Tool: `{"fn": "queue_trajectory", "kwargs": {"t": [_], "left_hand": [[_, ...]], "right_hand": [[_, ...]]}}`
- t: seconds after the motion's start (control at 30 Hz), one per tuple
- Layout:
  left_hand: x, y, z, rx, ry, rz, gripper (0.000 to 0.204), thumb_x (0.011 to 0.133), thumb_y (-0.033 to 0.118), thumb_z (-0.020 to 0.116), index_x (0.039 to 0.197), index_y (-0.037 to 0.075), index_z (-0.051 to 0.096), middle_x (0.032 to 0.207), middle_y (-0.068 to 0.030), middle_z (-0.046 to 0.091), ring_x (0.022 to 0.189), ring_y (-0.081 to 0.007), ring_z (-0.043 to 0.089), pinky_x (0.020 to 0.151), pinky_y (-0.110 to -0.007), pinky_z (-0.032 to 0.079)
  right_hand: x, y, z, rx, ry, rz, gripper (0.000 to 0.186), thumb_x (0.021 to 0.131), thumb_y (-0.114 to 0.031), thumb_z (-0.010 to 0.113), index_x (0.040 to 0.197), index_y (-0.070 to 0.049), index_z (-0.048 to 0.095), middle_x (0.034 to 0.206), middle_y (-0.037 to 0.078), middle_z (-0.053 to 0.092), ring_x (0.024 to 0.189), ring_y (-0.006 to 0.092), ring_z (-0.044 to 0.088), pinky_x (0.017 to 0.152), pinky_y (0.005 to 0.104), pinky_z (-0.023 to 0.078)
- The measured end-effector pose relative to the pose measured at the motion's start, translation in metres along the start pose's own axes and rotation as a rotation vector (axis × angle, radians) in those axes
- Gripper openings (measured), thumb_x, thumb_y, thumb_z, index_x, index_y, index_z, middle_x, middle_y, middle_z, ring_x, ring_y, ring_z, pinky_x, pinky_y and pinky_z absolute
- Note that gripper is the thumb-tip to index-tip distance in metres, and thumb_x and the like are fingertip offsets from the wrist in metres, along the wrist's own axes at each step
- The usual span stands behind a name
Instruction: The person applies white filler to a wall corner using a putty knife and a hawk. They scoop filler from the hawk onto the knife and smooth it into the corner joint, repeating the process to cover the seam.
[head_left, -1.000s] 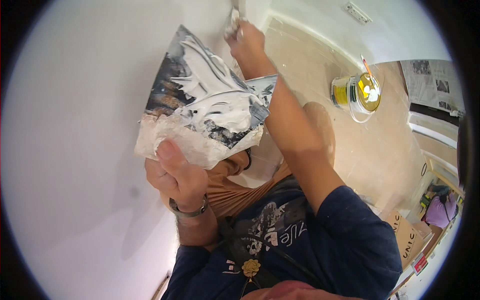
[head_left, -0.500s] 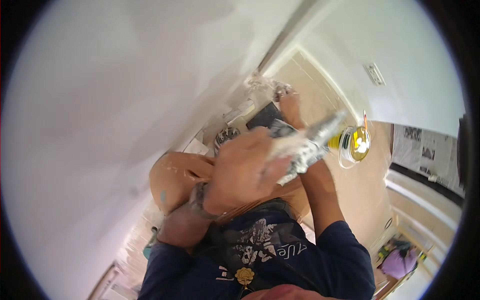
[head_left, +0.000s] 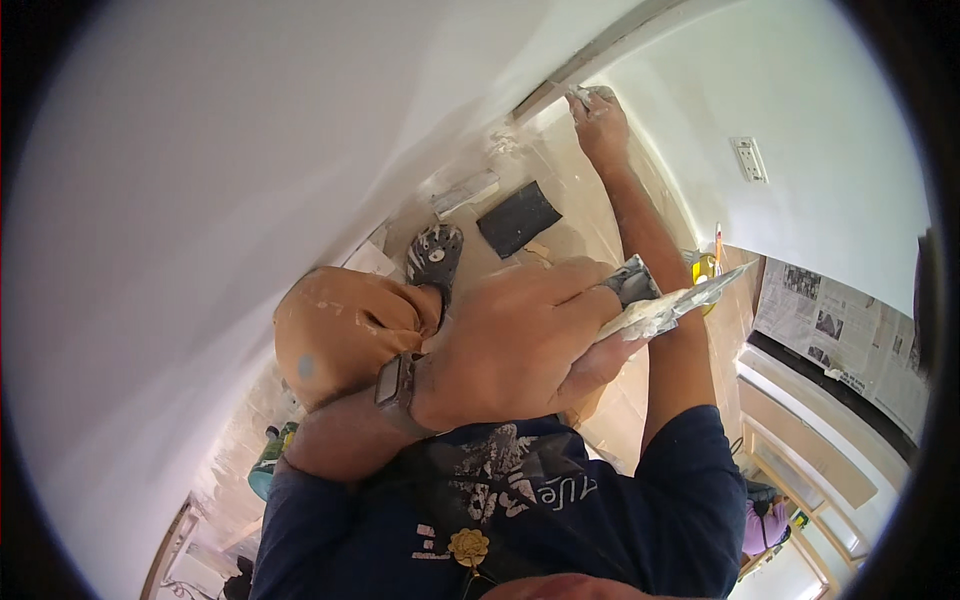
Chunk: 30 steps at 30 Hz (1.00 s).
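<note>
My left hand point(head_left: 530, 335), with a watch point(head_left: 396, 388) on its wrist, is closed round a putty knife point(head_left: 690, 303) in front of my chest. Thick white putty coats the flat metal blade, which points right. My right hand point(head_left: 603, 130) reaches far forward to the corner where the white wall point(head_left: 800, 120) meets the floor. Its fingers are closed on something smeared with white; its shape is mostly hidden. That hand touches or nearly touches the strip point(head_left: 560, 85) along the foot of the wall.
On the floor lie a black sheet point(head_left: 519, 219) and a pale block point(head_left: 466, 194). My bent knee point(head_left: 345, 330) and shoe point(head_left: 435, 255) are beside the left wall point(head_left: 250, 150). A yellow container point(head_left: 704, 268) stands behind my right forearm. Newspaper point(head_left: 840, 320) and another person point(head_left: 765, 525) are at right.
My right hand has moved forward from above the floor to the wall corner. My left hand has brought the putty knife slightly right and lower. The yellow container is now mostly covered by my right arm.
</note>
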<state>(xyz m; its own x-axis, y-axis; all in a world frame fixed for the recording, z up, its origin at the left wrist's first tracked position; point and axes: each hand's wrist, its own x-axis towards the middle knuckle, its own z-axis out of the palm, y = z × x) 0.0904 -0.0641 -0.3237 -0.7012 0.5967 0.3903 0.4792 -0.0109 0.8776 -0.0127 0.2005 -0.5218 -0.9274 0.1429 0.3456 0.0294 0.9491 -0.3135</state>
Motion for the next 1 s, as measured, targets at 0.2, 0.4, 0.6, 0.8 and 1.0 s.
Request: {"fn": "queue_trajectory", "kwargs": {"t": [0.2,0.4,0.6,0.8,1.0], "left_hand": [[0.001,0.0,0.001,0.014,-0.01,0.002,0.017,0.075,0.016,0.062,0.073,0.0,0.058,0.065,-0.0116,0.046,0.054,-0.0283,0.049,0.048,-0.037,0.039],[0.001,0.001,-0.002,0.04,-0.017,0.006,0.018,0.074,0.016,0.062,0.073,-0.001,0.058,0.065,-0.0129,0.047,0.053,-0.0293,0.048,0.048,-0.037,0.038],[0.0,0.006,-0.01,0.075,-0.115,-0.034,0.021,0.079,0.021,0.061,0.079,0.001,0.057,0.072,-0.0117,0.051,0.059,-0.0281,0.053,0.054,-0.037,0.043],[0.001,0.006,-0.011,0.062,-0.12,-0.009,0.021,0.079,0.022,0.061,0.079,0.001,0.056,0.072,-0.0121,0.05,0.059,-0.0278,0.053,0.054,-0.037,0.043],[0.0,0.006,-0.012,0.052,-0.111,-0.02,0.022,0.079,0.022,0.061,0.081,0.0,0.057,0.075,-0.0131,0.053,0.061,-0.0282,0.054,0.056,-0.037,0.044]], "right_hand": [[0.017,-0.003,0.016,-0.196,-0.017,-0.018,0.024,0.085,-0.028,0.052,0.09,-0.007,0.063,0.087,0.01,0.064,0.084,0.0285,0.061,0.071,0.0377,0.051],[0.022,0.001,0.031,-0.405,-0.068,-0.129,0.012,0.08,-0.021,0.053,0.083,-0.01,0.057,0.072,0.009,0.06,0.069,0.0253,0.062,0.059,0.0381,0.051],[0.028,-0.006,0.02,-0.404,0.036,-0.249,0.01,0.08,-0.018,0.051,0.077,-0.01,0.056,0.069,0.007,0.058,0.063,0.0238,0.062,0.052,0.0371,0.05],[0.051,-0.007,-0.015,-0.408,0.146,-0.271,0.016,0.082,-0.027,0.055,0.076,-0.012,0.055,0.069,0.008,0.059,0.059,0.0273,0.06,0.05,0.0386,0.05],[0.076,-0.047,-0.089,-0.365,0.122,0.024,0.025,0.082,-0.035,0.056,0.09,-0.012,0.064,0.087,0.01,0.064,0.076,0.0298,0.063,0.066,0.0413,0.05]]}}
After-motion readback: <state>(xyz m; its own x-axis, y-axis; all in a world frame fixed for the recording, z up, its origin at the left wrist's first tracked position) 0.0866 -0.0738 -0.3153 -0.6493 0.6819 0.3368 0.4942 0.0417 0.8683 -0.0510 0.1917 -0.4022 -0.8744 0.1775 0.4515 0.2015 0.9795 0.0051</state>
